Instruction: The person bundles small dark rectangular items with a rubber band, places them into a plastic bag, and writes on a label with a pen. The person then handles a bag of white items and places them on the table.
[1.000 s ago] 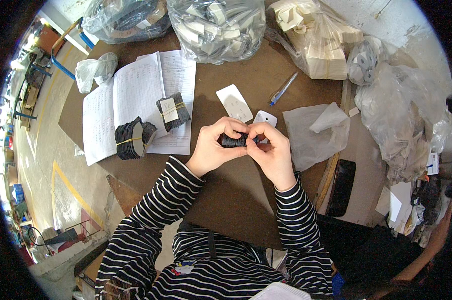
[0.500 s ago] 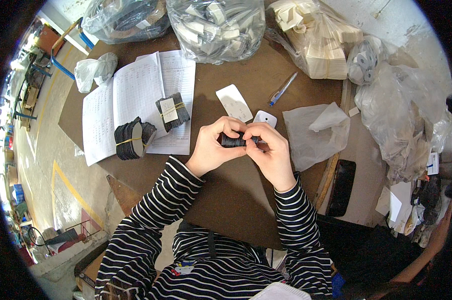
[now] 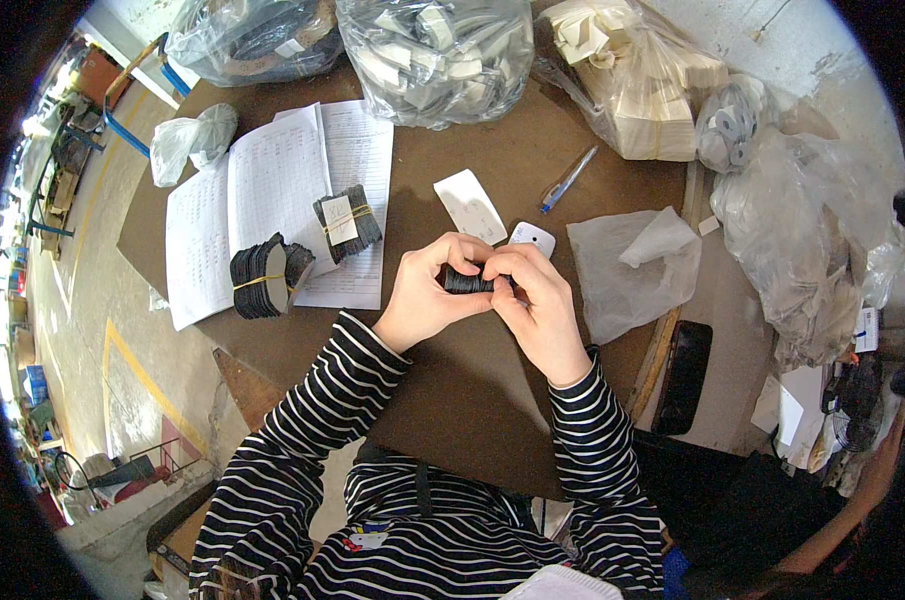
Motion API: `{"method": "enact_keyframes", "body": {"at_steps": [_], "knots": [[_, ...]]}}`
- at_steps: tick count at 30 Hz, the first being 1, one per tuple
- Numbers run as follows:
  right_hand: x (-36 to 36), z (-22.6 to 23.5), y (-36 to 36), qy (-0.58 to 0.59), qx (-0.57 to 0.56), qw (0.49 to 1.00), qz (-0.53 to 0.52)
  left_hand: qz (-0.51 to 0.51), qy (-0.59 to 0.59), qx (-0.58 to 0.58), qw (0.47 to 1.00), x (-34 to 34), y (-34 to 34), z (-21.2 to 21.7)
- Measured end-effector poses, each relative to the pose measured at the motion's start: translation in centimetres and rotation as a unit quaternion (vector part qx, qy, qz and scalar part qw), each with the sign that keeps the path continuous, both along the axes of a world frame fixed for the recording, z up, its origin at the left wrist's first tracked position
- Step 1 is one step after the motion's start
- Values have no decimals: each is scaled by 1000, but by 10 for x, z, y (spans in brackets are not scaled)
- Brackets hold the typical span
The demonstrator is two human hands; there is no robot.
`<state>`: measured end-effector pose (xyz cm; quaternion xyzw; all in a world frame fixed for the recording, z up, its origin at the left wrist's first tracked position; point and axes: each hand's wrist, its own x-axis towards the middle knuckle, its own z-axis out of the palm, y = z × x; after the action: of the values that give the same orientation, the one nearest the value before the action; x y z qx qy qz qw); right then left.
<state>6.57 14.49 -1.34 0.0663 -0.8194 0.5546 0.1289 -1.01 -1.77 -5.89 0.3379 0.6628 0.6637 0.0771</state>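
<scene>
Thumb and fingers of the left hand are curling most of the way closed around a stack of thin dark pieces, which is sitting sideways between both hands, above the near part of the tabletop. Right hand is closing in a pinch at the stack's right end, its fingertips almost meeting the left ones; whether a single piece is being parted there is not showing. Judging by this grip, the person is fingering through or counting the pieces, and the next move is calling for a steady left hold while the right fingertips are separating thin edges without letting the stack fan out.

Just beyond the fingertips a white card is lying flat, and a small white rounded item is peeking out behind the right hand. Farther beyond, a pen is resting; right of the right hand a flat clear bag is spreading. Left of the left hand, a banded bundle and a labelled bundle are lying on an open notebook and loose sheets. Farthest out, stuffed plastic bags are lining the far edge.
</scene>
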Motion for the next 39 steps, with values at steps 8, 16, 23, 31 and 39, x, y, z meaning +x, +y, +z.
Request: {"method": "enact_keyframes", "body": {"at_steps": [8, 16, 23, 31, 39], "knots": [[-1, -4, 0, 12, 5, 1000, 1, 3, -6, -7, 1000, 1, 0, 2], [0, -5, 0, 12, 12, 1000, 6, -2, 4, 5, 1000, 0, 0, -1], [1, -3, -1, -1, 19, 1000, 7, 16, 21, 15, 1000, -1, 2, -1], [2, -5, 1, 9, 52, 999, 8, -4, -7, -8, 1000, 0, 0, 4], [2, -2, 1, -1, 55, 998, 9, -9, -26, -5, 1000, 1, 0, 3]]}}
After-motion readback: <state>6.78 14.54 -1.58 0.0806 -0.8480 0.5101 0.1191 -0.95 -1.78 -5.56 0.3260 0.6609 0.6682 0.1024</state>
